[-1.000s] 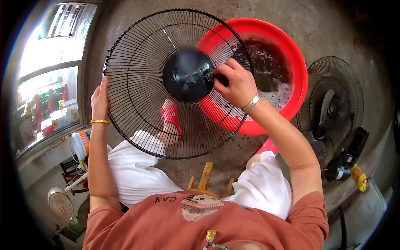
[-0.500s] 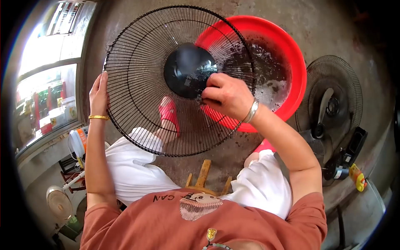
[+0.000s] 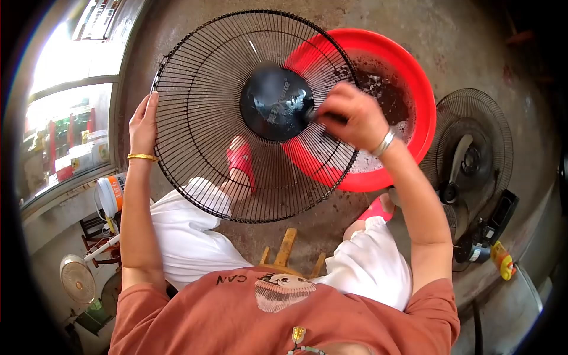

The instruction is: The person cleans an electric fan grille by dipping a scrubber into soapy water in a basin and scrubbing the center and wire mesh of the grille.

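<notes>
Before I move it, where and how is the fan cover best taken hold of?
Grip the fan cover by its outer rim, probably one hand from each side. The left hand holds it at the left; the opposite side seems a matching place. The rim is a narrow ring, easy to close around, while the middle cap is broad and rounded.

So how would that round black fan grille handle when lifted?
The fan grille is probably light for its size, being mostly thin, open wires. Likely stiff too: held at one side by the left hand, it shows no sag. Its wet-looking hub might be slippery.
</notes>
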Demonstrator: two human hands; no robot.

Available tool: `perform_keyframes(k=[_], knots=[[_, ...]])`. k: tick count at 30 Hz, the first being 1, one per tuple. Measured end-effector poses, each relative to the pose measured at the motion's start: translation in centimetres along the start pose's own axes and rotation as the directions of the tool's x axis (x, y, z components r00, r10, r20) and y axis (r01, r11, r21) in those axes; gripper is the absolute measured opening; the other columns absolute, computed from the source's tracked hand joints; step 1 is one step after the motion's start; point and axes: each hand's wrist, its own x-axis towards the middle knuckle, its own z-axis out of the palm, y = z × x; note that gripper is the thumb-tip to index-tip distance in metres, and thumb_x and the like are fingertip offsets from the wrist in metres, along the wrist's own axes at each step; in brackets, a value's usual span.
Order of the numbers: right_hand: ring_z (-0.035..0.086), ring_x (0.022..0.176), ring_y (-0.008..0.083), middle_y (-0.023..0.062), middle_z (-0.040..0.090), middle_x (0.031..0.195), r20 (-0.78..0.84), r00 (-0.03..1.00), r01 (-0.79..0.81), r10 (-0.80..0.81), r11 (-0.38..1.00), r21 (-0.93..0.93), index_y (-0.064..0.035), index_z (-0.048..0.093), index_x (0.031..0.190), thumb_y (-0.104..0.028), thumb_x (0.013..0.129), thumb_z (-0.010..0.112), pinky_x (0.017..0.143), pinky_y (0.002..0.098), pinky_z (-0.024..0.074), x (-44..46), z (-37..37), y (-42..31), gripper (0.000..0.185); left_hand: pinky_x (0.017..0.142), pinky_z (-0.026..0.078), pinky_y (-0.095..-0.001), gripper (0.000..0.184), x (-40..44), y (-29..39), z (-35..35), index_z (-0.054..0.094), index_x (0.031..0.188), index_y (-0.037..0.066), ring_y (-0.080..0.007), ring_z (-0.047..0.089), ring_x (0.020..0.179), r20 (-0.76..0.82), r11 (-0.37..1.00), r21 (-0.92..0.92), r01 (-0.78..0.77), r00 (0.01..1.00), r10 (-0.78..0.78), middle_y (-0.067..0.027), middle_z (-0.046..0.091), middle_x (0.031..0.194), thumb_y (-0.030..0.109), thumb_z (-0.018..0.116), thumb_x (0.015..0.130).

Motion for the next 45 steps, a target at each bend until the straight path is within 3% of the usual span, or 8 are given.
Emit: perform_keyframes(k=[5, 13, 17, 21, 25, 29, 35, 45], knots=[[0.06, 0.079, 0.0251, 0.0038, 0.056, 0.085, 0.093, 0.995, -0.016, 0.024, 0.996, -0.093, -0.014, 0.06, 0.078, -0.015, 0.07, 0.072, 0.062, 0.0384, 0.0513, 0.0, 1.6, -2.0, 0.015, 0.038, 0.024, -0.0193, 0.046, -0.6, 0.7, 0.0, 0.066, 0.115, 0.004, 0.0011, 0.036, 0.043, 0.116, 0.998, -0.028, 0.058, 0.992, -0.055, 0.0082, 0.056, 0.063, 0.041, 0.068, 0.088], [0.061, 0.087, 0.0287, 0.0071, 0.058, 0.092, -0.438, 0.836, -0.515, 0.33, 0.747, -0.419, -0.0147, 0.066, 0.091, -0.019, 0.078, 0.07, 0.073, 0.04, 0.0522, -3.4, -2.7, 11.7, 0.014, 0.057, 0.042, -0.0182, 0.054, 0.2, -1.0, -0.4, 0.062, 0.122, 0.0, -0.0019, 0.054, 0.069, 0.086, 1.0, -0.011, 0.018, 0.996, -0.017, -0.0005, 0.065, 0.094, 0.041, 0.068, 0.088], [0.055, 0.102, 0.0338, 0.0121, 0.054, 0.107, -0.329, 0.791, -0.6, 0.516, 0.55, -0.581, -0.0156, 0.061, 0.104, -0.019, 0.078, 0.071, 0.08, 0.0457, 0.0512, -8.7, -1.0, 16.1, 0.028, 0.042, 0.029, -0.0191, 0.051, -0.2, -0.4, -0.4, 0.063, 0.121, 0.003, 0.0, 0.04, 0.049, 0.097, 0.998, -0.01, 0.06, 0.994, -0.058, 0.0057, 0.06, 0.075, 0.042, 0.067, 0.088], [0.06, 0.106, 0.0342, 0.0151, 0.059, 0.113, 0.033, 0.468, -0.537, 0.883, 0.314, -0.783, -0.0157, 0.066, 0.106, -0.012, 0.082, 0.056, 0.088, 0.0443, 0.0512, -10.4, -0.3, 16.5, 0.027, 0.039, 0.024, -0.02, 0.05, 0.4, -1.2, -0.4, 0.063, 0.12, 0.004, 0.0, 0.034, 0.044, 0.088, 1.0, 0.024, 0.021, 0.996, -0.023, 0.0086, 0.052, 0.064, 0.043, 0.066, 0.089], [0.063, 0.094, 0.0327, 0.0127, 0.063, 0.097, -0.196, 0.647, -0.704, 0.737, 0.479, -0.524, -0.0128, 0.07, 0.095, -0.022, 0.077, 0.065, 0.083, 0.0427, 0.0513, -6.4, -3.1, 12.1, 0.021, 0.038, 0.024, -0.0201, 0.054, 0.0, -1.0, -0.1, 0.06, 0.124, 0.002, -0.0003, 0.034, 0.043, 0.076, 0.997, -0.046, 0.059, 0.996, -0.055, 0.0094, 0.049, 0.062, 0.042, 0.068, 0.088], [0.063, 0.085, 0.03, 0.0096, 0.063, 0.09, -0.265, 0.919, -0.33, 0.293, 0.938, -0.105, -0.0077, 0.069, 0.09, -0.014, 0.075, 0.07, 0.076, 0.037, 0.0518, -0.4, -2.3, 5.8, 0.017, 0.045, 0.029, -0.0168, 0.053, -0.6, -0.2, 0.3, 0.059, 0.124, -0.001, 0.0009, 0.04, 0.053, 0.092, 0.985, -0.163, 0.063, 0.995, -0.049, 0.0075, 0.055, 0.074, 0.037, 0.069, 0.089], [0.06, 0.084, 0.0292, 0.0085, 0.058, 0.084, -0.239, 0.97, -0.02, -0.032, 0.978, -0.209, -0.0087, 0.063, 0.087, -0.008, 0.071, 0.067, 0.072, 0.0396, 0.0506, 7.4, 3.4, 1.8, 0.016, 0.058, 0.039, -0.0155, 0.052, -0.4, -0.3, 0.0, 0.059, 0.123, -0.003, -0.0005, 0.05, 0.069, 0.1, 0.995, -0.081, 0.059, 0.994, -0.05, 0.0026, 0.063, 0.091, 0.035, 0.07, 0.089], [0.061, 0.081, 0.0273, 0.0068, 0.058, 0.081, -0.023, 0.979, -0.199, 0.2, 0.944, -0.261, -0.0113, 0.065, 0.079, -0.011, 0.071, 0.069, 0.066, 0.0382, 0.0519, 2.7, -0.3, 0.3, 0.009, 0.079, 0.045, -0.0199, 0.055, -0.2, -1.2, 0.1, 0.06, 0.123, -0.004, -0.0068, 0.056, 0.09, 0.103, 0.998, -0.05, 0.029, 0.994, -0.023, -0.0033, 0.065, 0.104, 0.037, 0.07, 0.088]])
